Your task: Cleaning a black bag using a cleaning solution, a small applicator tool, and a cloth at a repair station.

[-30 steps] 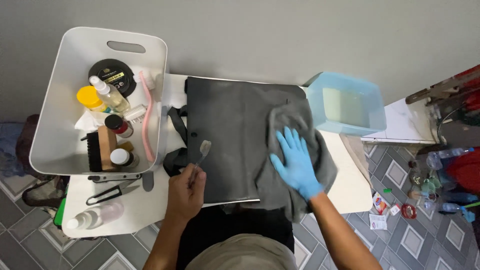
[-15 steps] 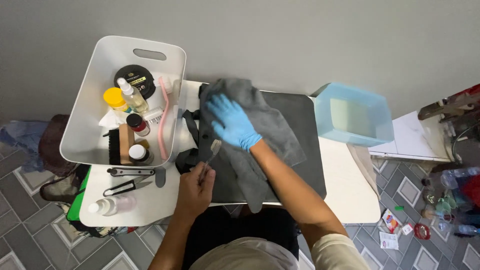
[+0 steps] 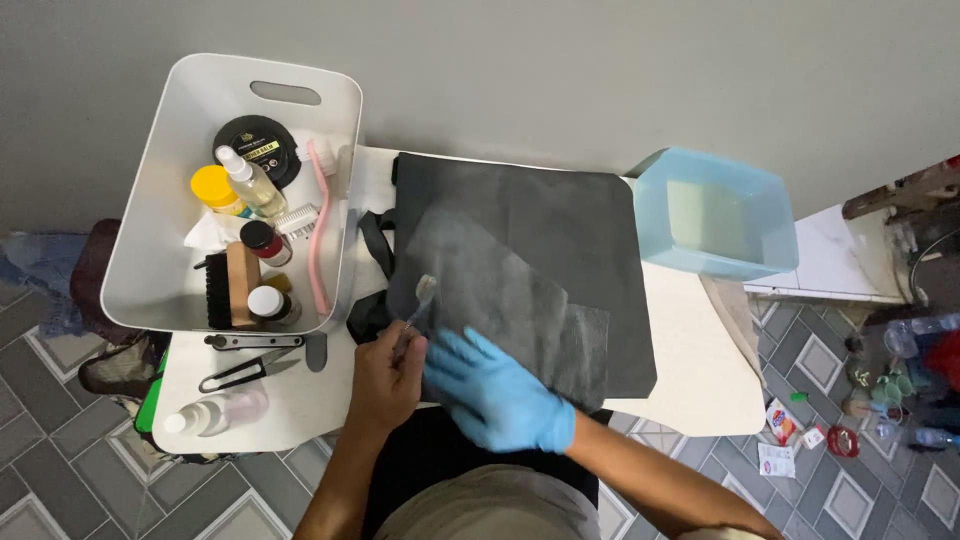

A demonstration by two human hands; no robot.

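Two containers, white basket (image 3: 150, 230) and blue tub (image 3: 715, 215), flank the black bag (image 3: 560, 250).

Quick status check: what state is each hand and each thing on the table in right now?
Left hand: bare, closed on a small brush.
Small brush: held tilted, head over the dark bag.
Right hand: blue glove on, pressed on the grey cloth.
Grey cloth: spread flat on the bag.
Dark bag: lying flat.
White basket: open, holding bottles and brushes.
Blue tub: open.
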